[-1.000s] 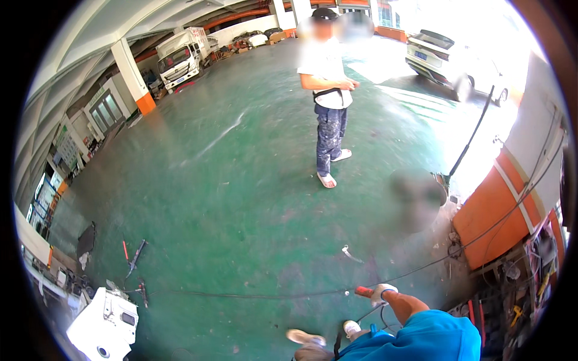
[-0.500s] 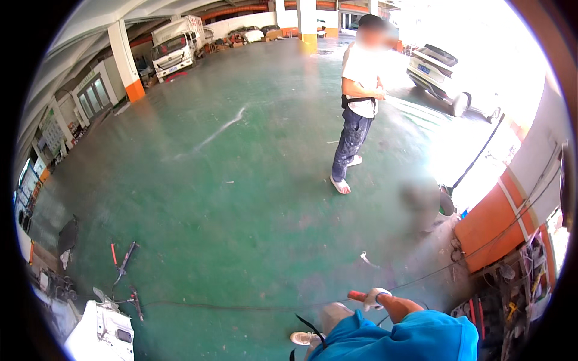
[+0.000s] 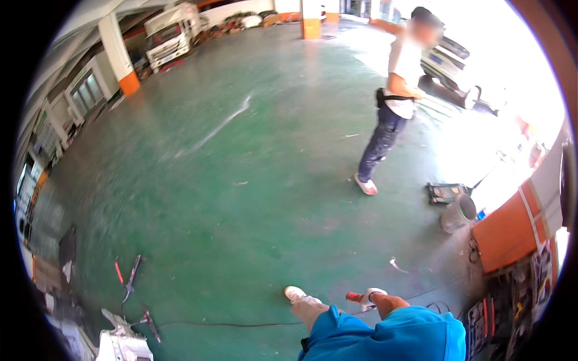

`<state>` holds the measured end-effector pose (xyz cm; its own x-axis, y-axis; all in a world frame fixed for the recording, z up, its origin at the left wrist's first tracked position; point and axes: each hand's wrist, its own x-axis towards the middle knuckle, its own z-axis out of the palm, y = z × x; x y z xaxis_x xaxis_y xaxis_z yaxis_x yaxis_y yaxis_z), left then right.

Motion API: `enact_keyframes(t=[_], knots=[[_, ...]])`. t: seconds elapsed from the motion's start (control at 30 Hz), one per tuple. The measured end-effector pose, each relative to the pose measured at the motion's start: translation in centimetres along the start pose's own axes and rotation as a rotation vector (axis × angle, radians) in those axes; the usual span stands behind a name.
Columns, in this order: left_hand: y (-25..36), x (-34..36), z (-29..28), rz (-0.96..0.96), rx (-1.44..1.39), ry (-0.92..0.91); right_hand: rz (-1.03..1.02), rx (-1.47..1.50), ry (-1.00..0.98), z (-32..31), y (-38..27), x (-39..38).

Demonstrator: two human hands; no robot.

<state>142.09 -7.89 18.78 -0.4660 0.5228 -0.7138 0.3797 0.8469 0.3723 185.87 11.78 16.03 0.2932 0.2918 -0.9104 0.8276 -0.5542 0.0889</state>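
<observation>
My right hand (image 3: 371,297), in a white glove, is low in front of my blue shirt. Its fingers are closed round a red rod-shaped thing (image 3: 354,296), whose short end sticks out to the left; the rest is hidden by the hand, so its kind does not show. A dark cable (image 3: 235,325) runs along the green floor nearby. My left hand is out of view. My foot in a pale shoe (image 3: 294,293) is stepping forward to the left of the hand.
Ahead stands a person (image 3: 391,114) in a white top. At right are a grey bucket (image 3: 456,215), a floor jack (image 3: 447,192), an orange panel (image 3: 504,231) and a tool case (image 3: 484,322). Red-and-black tools (image 3: 129,280) and a white car part (image 3: 123,346) lie at lower left.
My view has shifted and my foot has come further forward. The other person now appears further right, turned more sideways. The red thing stays in my right hand.
</observation>
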Motion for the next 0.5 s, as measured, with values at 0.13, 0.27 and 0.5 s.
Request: enact_keyframes(t=[0.13,0.27,0.5], knots=[[-2.2,2.2,-4.3,-0.183,-0.103,0.009,-0.114,-0.099,-0.059,-6.9,-10.6,2.2],[-3.7,2.7,-5.3,-0.362,-0.244,0.003,-0.195,-0.077,-0.039,-14.4,-23.5,4.1],[-0.4,10.1,-3.6,-0.610,-0.486,-0.013,-0.285,-0.142,0.065,-20.7,-49.6,7.2]])
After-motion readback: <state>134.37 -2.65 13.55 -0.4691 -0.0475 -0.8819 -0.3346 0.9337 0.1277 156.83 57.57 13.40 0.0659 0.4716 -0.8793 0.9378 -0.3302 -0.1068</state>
